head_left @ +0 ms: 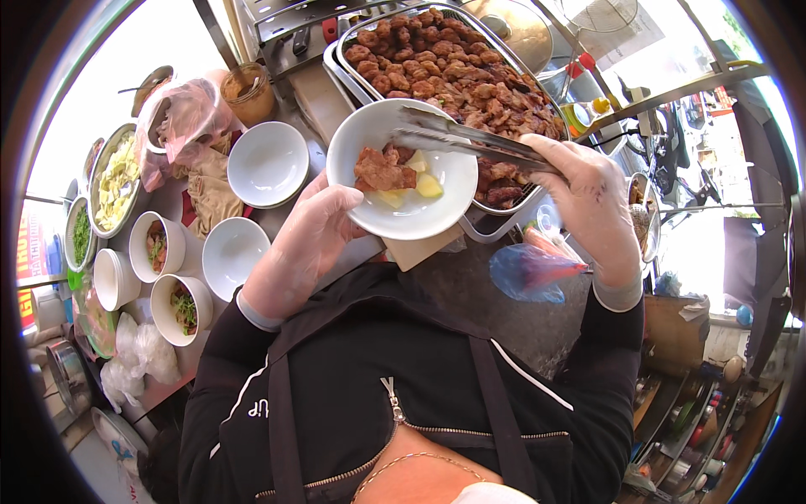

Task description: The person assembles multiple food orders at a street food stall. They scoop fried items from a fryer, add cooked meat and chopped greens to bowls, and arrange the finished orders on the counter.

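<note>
In a clear glove, my left hand (306,239) grips the near left rim of a white bowl (449,206), thumb over the edge. Inside the bowl lie browned meat pieces (382,170) and a few pale yellow-green chunks (426,185). My right hand (592,197), also gloved and dark-smudged, is closed round metal tongs (495,144). Their tips reach over the bowl's far side, above the meat; I see nothing clearly pinched between them. Beyond the bowl, a metal tray (531,200) is heaped with browned meat (457,71).
To the left are white bowls (267,164), paper cups with food (180,307), a stack of cups (116,279), a bowl of chopped cabbage (117,181) and chopped greens (81,233). A jar of sauce (248,94) stands behind. A blue plastic bag (529,273) hangs below my right hand.
</note>
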